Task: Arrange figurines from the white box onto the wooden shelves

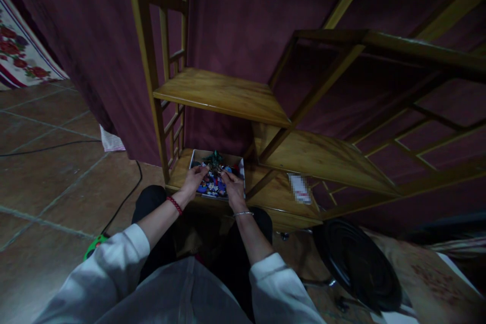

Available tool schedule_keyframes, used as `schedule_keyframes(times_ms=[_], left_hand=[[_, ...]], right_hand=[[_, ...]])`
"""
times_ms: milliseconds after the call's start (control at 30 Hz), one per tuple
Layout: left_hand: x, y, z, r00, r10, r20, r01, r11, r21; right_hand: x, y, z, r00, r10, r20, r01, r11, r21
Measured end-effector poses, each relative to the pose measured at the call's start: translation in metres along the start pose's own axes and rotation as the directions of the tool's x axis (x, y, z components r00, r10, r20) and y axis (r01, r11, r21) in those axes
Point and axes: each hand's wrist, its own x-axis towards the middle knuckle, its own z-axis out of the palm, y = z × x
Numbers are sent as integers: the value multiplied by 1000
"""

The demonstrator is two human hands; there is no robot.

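Observation:
A shallow white box [243,171] sits on the lowest wooden shelf, filled with small blue, white and dark items [214,187]. Over the box, my left hand [195,181] is closed in a pinch at the left side of a shiny green-and-gold piece [215,161]. From the other side my right hand [233,187] pinches the same piece, thumb and fingers pressed together. Its exact kind is too small and dark to make out. A red beaded bracelet [174,206] is on my left wrist, a silver bangle [243,213] on the right.
A wooden shelf [224,93] juts out above the box, with an upright post [146,71] at its left. To the right, a blurred white packet [300,189] lies on the lower shelf. A black round stool [357,263] and a green power strip [94,247] with cable are on the floor.

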Motion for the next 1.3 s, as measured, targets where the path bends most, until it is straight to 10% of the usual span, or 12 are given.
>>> schedule_keyframes(times_ms=[1300], left_hand=[[-4,4,-9,987,-135,84,139,989,-46]], right_hand=[[-5,5,-1,999,4,41,-5,1000,28]])
